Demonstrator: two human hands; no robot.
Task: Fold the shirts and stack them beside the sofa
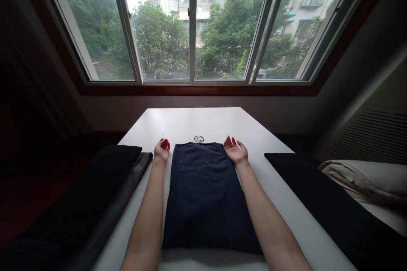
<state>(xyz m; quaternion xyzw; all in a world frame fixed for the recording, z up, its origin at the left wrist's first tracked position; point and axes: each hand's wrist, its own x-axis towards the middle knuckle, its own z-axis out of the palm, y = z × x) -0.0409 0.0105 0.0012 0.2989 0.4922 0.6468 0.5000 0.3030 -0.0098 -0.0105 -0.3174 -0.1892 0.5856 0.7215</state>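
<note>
A folded dark navy garment [206, 194] lies flat on the white table [197, 123], between my two forearms. Its exact kind does not show. My left hand [162, 150] rests palm up just left of the garment's far corner, fingers loosely curled and apart, holding nothing. On the other side, my right hand [235, 150] is turned palm up beside the far right corner, fingers spread, with nothing in it. The right fingertips are close to the cloth's edge; I cannot tell whether they touch it. A small round sticker-like patch [199, 139] shows on the tabletop just beyond the garment.
Dark folded cloth [82, 194] lies along the left side, with a greyer piece [127, 194] next to it. More dark cloth [330, 203] covers the right side, beside a beige folded fabric [372, 178]. A wide window [190, 82] stands behind the table.
</note>
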